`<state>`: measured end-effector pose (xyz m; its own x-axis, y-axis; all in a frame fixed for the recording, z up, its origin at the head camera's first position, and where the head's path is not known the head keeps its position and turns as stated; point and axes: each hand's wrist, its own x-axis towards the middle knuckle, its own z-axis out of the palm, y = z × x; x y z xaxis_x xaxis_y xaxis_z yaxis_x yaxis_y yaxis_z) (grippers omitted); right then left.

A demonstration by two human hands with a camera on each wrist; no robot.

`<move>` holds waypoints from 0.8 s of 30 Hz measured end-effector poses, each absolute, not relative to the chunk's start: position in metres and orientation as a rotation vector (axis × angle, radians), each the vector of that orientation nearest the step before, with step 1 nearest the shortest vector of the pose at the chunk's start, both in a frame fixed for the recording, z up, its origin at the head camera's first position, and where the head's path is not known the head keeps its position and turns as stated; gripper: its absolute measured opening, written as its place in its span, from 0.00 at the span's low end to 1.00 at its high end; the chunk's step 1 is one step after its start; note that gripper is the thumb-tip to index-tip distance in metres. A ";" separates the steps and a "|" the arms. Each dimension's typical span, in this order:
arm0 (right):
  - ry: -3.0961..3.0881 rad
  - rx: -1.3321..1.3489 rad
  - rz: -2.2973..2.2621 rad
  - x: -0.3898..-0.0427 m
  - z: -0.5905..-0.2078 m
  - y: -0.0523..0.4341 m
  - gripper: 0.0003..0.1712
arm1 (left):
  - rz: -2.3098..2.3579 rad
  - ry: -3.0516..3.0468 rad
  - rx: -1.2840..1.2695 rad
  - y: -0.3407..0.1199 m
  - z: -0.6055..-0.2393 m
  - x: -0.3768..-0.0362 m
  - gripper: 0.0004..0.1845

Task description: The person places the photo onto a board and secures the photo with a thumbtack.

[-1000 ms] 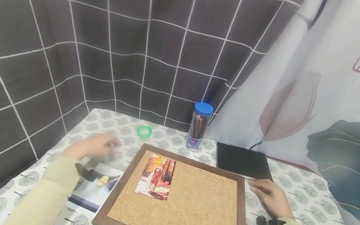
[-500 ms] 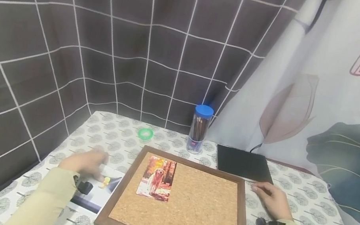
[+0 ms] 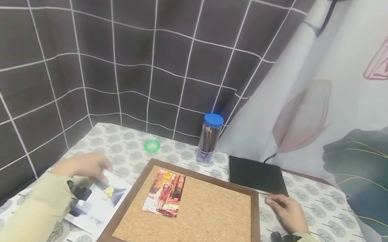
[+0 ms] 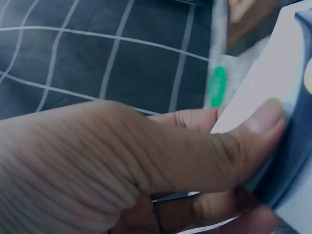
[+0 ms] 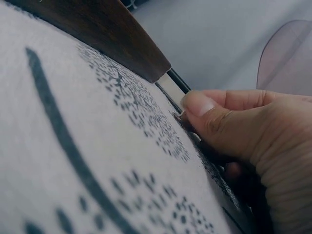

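My left hand (image 3: 82, 165) pinches the top left edge of a photo print (image 3: 97, 207), with a yellow shape on a grey and white ground. In the left wrist view the thumb lies on the print's face (image 4: 265, 73) and the fingers are behind it. The print is tilted up beside the left side of a framed cork board (image 3: 213, 232). A photo of a golden dog (image 3: 163, 195) lies on the cork, upper left. My right hand (image 3: 288, 213) rests on the table just right of the frame, fingers loosely curled, near the corner of a black flat pad (image 3: 258, 175).
A green tape roll (image 3: 152, 146) lies at the back left. Behind the board stands a clear tube of pencils or brushes with a blue lid (image 3: 213, 119). A dark grid curtain (image 3: 174, 57) and a pale printed curtain (image 3: 256, 119) close off the back of the table.
My left hand has come down to the photo print and taken its edge, lifting that side. The right hand has stayed in place. The head view has shifted slightly.
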<state>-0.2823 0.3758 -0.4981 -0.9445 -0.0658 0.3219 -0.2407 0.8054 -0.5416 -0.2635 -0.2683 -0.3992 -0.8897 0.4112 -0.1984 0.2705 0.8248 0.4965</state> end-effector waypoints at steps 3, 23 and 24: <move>-2.708 0.264 0.866 -0.282 -0.499 0.375 0.12 | 0.734 2.683 0.507 -0.272 -0.379 -0.269 0.15; -2.684 0.327 0.803 -0.283 -0.499 0.374 0.04 | 1.189 2.734 0.562 -0.151 -0.353 -0.309 0.32; -2.685 0.323 0.814 -0.283 -0.499 0.373 0.05 | 1.237 2.708 0.561 -0.140 -0.359 -0.310 0.31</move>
<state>-0.2827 0.3733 -0.4988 -0.9245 -0.1218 0.3613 -0.3019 0.8126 -0.4985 -0.3100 -0.1402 -0.3588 -0.9253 0.3757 0.0511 0.2846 0.5990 0.7484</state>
